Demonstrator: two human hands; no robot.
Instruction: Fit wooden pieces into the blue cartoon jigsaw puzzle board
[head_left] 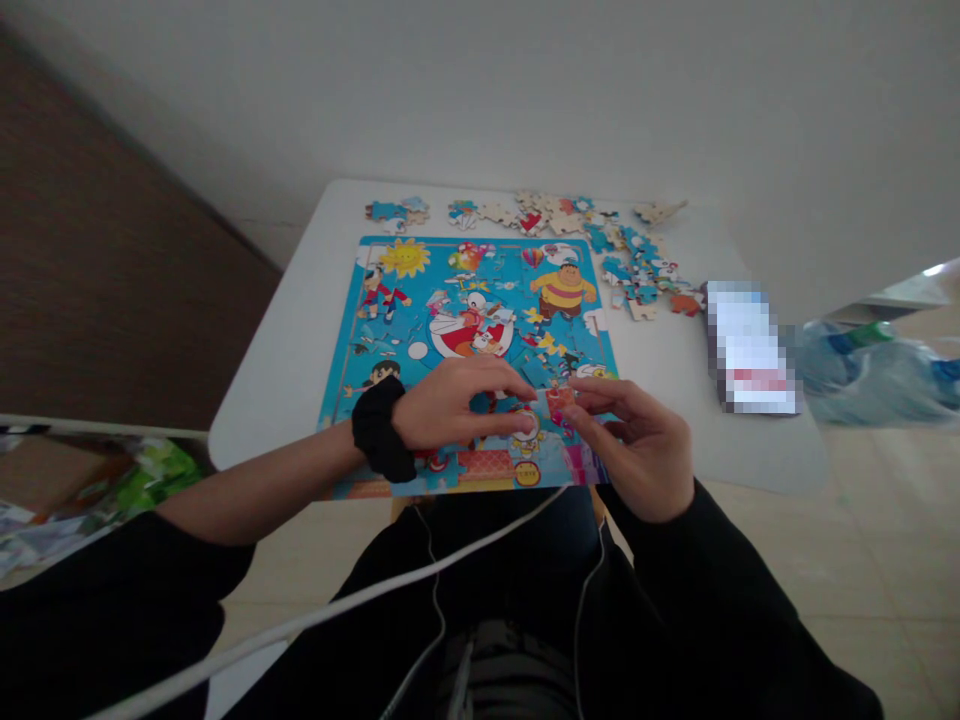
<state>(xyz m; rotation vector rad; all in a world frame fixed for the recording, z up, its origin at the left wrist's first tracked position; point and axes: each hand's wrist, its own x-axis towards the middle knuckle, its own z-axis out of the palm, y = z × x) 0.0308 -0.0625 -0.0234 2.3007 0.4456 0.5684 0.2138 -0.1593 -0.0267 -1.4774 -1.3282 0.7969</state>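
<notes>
A blue cartoon jigsaw puzzle (341,345) lies on the white table, its near edge toward my body. Over its lower right part, my right hand (641,440) pinches a puzzle piece (559,402) with brick-red and pink colours between thumb and fingertips. Just left of that piece is my left hand (465,400), thumb and forefinger curved apart; whether its fingertips touch the piece I cannot tell. Both hands cover part of the picture beneath. A black scrunchie (382,430) is around my left wrist.
Loose puzzle pieces (637,265) are scattered along the table's (277,330) back and right side, some wood side up. A phone (750,350) lies at the right edge, beside plastic-wrapped bottles (855,370). A white cable (360,590) crosses in front of my lap.
</notes>
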